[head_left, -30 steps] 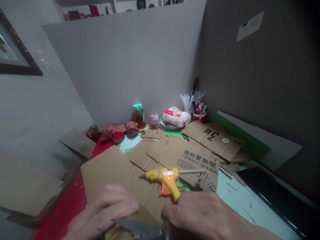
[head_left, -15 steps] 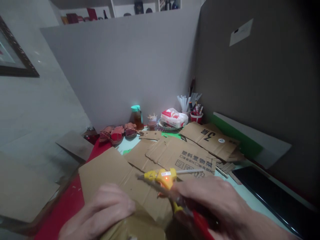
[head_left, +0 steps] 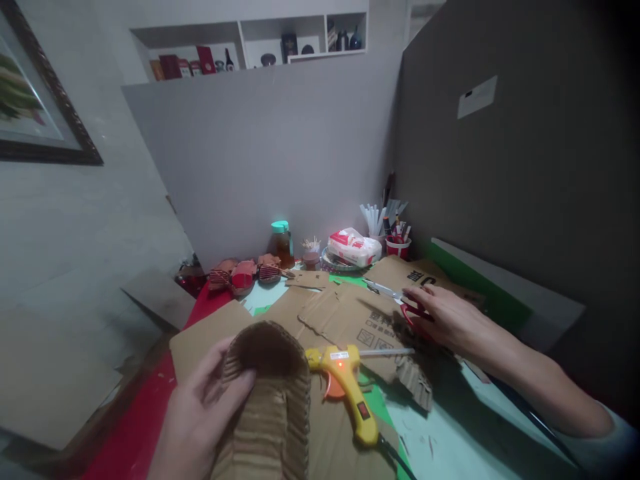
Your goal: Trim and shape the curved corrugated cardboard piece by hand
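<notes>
Holding a Corrugated Cardboard Form at the Craft Table

Left hand (head_left: 200,417), fingers curled and thumb pressed on top, grips a rolled corrugated cardboard piece (head_left: 270,407) at the near edge of the table: brown, ribbed across its outer face, arched into a hollow dome with a dark inside. Right hand (head_left: 440,317), well apart, reaches out over flat cardboard sheets (head_left: 360,313), fingers closed through the red handles of scissors (head_left: 400,300), blades pointing left. Between the hands lies a yellow glue gun (head_left: 345,380), its indicator lit.
</notes>
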Demonstrator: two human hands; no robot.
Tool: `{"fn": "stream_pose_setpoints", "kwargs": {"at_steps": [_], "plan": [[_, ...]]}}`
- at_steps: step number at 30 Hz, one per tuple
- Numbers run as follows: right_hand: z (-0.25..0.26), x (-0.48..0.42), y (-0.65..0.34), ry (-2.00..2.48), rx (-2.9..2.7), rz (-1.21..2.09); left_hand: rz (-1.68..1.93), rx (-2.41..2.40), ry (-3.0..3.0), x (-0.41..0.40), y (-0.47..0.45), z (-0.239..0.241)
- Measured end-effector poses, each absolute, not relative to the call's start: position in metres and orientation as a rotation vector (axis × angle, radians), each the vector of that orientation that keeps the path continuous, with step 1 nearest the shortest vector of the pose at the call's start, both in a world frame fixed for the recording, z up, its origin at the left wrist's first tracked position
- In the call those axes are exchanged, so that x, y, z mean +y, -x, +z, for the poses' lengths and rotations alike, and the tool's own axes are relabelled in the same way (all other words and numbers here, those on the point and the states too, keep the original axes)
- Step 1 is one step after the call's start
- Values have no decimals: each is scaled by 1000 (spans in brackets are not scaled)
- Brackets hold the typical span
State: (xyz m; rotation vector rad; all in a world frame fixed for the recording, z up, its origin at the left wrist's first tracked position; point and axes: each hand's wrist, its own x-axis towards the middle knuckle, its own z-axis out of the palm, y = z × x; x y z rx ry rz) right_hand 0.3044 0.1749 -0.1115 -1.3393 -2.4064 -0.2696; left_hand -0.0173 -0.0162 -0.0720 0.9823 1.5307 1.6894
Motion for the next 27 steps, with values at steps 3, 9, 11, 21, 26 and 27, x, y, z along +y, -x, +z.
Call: {"fn": "stream_pose_setpoints", "kwargs": {"at_steps": [3, 9, 11, 21, 26, 27], "plan": [[-125, 180, -303, 1359, -2460, -272, 1578, 1368, -856, -9, 19, -69], [-129, 186, -304, 1396, -2483, -190, 1523, 1364, -825, -9, 23, -74], [-122, 183, -303, 1402, -2440, -146, 1516, 1378, -843, -11, 22, -76], [-52, 88, -234, 1081, -2212, 623, 1483, 1361, -827, -12, 16, -85], [-49, 43, -192, 911, -2185, 1247, 1610, 1395, -800, -16, 3, -81], [-50, 38, -185, 902, -2216, 1237, 1636, 1412, -802, -16, 1, -80]]}}
